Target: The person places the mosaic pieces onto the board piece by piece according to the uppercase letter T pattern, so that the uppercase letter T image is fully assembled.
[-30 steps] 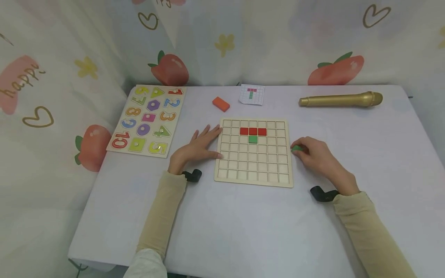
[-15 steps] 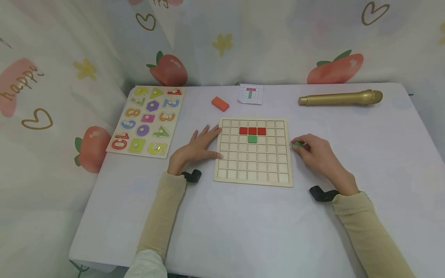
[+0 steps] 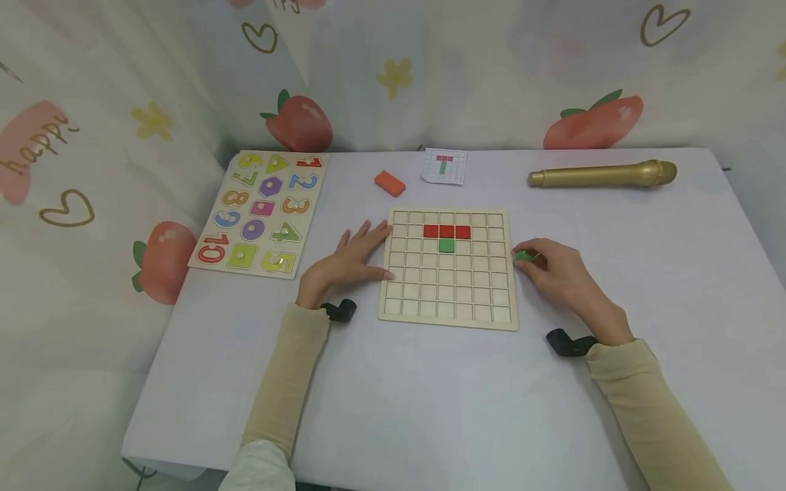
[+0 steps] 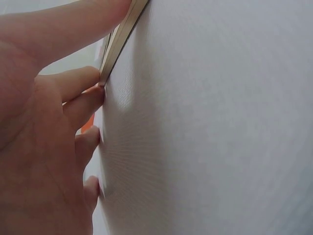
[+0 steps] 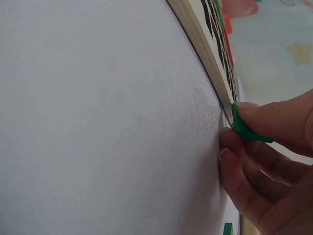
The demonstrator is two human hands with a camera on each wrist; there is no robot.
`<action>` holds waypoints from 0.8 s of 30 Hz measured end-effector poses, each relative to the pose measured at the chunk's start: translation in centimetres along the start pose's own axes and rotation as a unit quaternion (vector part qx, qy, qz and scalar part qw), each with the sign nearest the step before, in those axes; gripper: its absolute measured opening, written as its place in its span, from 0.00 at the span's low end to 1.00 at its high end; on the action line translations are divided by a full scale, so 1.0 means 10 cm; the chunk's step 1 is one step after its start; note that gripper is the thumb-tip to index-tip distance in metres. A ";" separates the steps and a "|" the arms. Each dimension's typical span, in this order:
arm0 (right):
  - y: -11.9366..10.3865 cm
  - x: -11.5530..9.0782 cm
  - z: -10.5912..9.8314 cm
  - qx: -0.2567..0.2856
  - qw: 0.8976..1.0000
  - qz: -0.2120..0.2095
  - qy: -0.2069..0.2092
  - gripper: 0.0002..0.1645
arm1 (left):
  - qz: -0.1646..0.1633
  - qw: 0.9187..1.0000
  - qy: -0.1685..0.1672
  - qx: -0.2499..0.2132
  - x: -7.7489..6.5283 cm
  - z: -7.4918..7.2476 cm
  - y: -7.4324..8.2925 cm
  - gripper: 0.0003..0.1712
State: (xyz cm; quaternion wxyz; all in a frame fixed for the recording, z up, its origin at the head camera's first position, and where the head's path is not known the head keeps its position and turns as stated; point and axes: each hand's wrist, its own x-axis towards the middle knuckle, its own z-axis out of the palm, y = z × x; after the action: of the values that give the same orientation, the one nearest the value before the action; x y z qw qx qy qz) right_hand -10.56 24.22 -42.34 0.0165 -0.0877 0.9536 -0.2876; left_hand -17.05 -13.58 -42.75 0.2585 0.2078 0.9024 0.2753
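A wooden grid board [image 3: 449, 329] lies on the table, with three red tiles [image 3: 447, 232] side by side in one row and a green tile [image 3: 446, 245] under the middle one. At the board's left edge rests my left hand [image 3: 346, 264], fingers spread and thumb touching the rim. My right hand [image 3: 552, 270], just beyond the right edge, pinches a second green tile [image 5: 243, 125] between thumb and fingers. That tile is tilted close against the board's side. Another small green piece [image 5: 228, 228] shows low in the right wrist view, partly cut off.
Behind the board lie an orange block [image 3: 389, 183] and a paper card [image 3: 444, 167] printed with a red and green T on a grid. A gold microphone [image 3: 602, 175] lies at the back right. A number and shape puzzle board [image 3: 258, 213] is at the left.
The green tile in my right hand has changed its tilt slightly between the fingers. My left hand and the tiles on the board have stayed in place.
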 end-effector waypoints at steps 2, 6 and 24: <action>0.00 0.00 0.00 0.000 1.000 -0.003 0.002 0.15 | -0.001 1.000 -0.001 0.002 0.00 0.00 0.00 0.58; 0.01 -0.01 0.01 -0.001 1.000 -0.006 0.005 0.15 | 0.001 1.000 0.001 0.004 0.01 0.01 -0.02 0.58; 0.00 0.00 0.02 0.006 1.000 -0.003 0.000 0.17 | -0.009 1.000 -0.004 0.003 0.03 0.02 -0.03 0.56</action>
State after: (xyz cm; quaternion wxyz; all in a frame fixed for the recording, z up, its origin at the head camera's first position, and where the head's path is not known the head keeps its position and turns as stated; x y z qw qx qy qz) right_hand -10.50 24.14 -42.47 0.0159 -0.0902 0.9516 -0.2932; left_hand -17.28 -13.60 -43.21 0.2638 0.2013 0.9040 0.2695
